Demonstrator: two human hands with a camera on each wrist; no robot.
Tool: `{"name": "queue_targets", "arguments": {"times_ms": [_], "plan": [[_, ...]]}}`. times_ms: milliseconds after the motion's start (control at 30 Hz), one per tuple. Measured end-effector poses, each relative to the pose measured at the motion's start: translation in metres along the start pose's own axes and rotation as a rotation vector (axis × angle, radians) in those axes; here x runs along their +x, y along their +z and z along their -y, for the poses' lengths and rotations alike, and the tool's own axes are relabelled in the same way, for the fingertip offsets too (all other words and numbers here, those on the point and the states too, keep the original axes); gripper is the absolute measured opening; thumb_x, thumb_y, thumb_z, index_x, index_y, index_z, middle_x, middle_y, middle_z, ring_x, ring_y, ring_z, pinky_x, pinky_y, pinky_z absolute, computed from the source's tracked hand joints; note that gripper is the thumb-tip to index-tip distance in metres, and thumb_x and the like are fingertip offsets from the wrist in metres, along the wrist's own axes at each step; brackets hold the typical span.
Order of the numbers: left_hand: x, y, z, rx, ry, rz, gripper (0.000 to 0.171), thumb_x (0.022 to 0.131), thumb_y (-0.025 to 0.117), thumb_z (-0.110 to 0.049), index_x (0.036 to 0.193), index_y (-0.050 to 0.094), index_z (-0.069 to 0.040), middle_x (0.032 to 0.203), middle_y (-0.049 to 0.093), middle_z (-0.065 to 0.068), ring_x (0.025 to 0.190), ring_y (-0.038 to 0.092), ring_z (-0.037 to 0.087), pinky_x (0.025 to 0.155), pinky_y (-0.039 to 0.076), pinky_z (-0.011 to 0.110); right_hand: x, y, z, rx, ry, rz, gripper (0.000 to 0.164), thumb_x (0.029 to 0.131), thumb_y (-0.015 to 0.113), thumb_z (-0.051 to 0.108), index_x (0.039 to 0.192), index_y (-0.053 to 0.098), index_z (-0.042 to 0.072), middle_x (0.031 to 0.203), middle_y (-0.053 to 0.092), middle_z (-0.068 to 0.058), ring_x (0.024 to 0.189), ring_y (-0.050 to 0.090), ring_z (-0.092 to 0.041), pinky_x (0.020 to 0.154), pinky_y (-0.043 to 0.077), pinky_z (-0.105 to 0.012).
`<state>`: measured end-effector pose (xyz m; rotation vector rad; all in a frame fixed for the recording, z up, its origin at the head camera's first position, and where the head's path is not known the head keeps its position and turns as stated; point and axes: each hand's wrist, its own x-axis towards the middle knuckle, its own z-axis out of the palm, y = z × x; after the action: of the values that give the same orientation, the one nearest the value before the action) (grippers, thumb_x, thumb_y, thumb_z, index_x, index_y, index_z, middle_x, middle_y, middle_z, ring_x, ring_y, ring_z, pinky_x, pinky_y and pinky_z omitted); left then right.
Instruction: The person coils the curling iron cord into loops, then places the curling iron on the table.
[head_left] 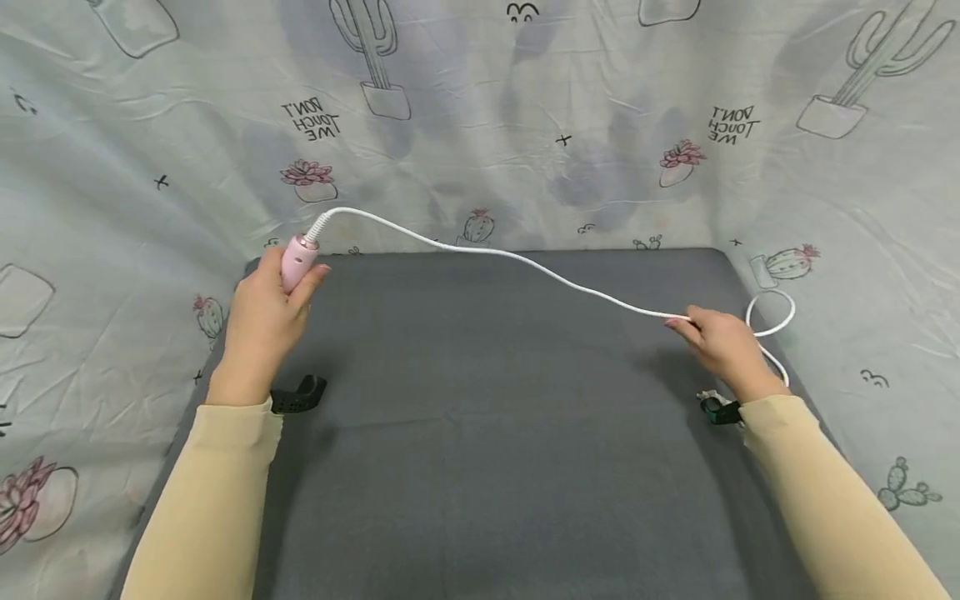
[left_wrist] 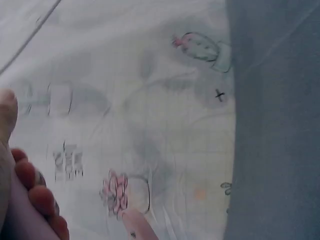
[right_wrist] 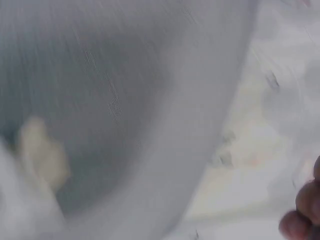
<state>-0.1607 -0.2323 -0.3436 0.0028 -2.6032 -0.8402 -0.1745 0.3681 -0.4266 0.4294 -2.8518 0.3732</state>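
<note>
My left hand [head_left: 264, 312] grips the pink handle [head_left: 297, 260] of a corded appliance, thumb on one side and fingers around the other. Most of the appliance is hidden behind the palm. From its ribbed end a white cord [head_left: 480, 250] runs across above the grey table to my right hand [head_left: 723, 346], which pinches it between thumb and fingers. In the left wrist view, curled fingers [left_wrist: 41, 200] wrap a pink surface [left_wrist: 25, 212]. The right wrist view is blurred, with only some fingertips [right_wrist: 302, 215] at its right edge.
Past the right hand, slack cord makes a loop [head_left: 772, 312] near the table's right edge. A grey cloth-covered table [head_left: 487, 467] lies beneath both hands. Pale cactus-print fabric [head_left: 465, 108] hangs behind and at the sides. Dark straps [head_left: 300, 394] circle both wrists.
</note>
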Motion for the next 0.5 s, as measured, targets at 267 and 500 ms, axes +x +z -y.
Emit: {"name": "queue_targets", "arguments": {"times_ms": [267, 500], "plan": [[0.007, -0.021, 0.034, -0.076, -0.175, -0.099, 0.06, 0.097, 0.047, -0.051, 0.12, 0.044, 0.004, 0.092, 0.05, 0.02, 0.077, 0.049, 0.036, 0.062, 0.033, 0.046, -0.006, -0.068, -0.038, -0.088, 0.101, -0.18, 0.051, 0.102, 0.047, 0.038, 0.064, 0.056, 0.006, 0.064, 0.058, -0.022, 0.064, 0.056, -0.051, 0.056, 0.037, -0.059], [0.012, -0.04, 0.053, -0.055, -0.216, -0.16, 0.058, 0.097, 0.049, -0.047, 0.119, 0.042, 0.006, 0.09, 0.047, 0.017, 0.076, 0.044, 0.031, 0.062, 0.03, 0.042, -0.016, -0.102, -0.054, -0.13, 0.311, -0.476, 0.067, 0.102, 0.033, 0.049, 0.053, 0.032, 0.004, 0.046, 0.03, -0.013, 0.042, 0.025, -0.03, 0.039, 0.015, -0.037]]}}
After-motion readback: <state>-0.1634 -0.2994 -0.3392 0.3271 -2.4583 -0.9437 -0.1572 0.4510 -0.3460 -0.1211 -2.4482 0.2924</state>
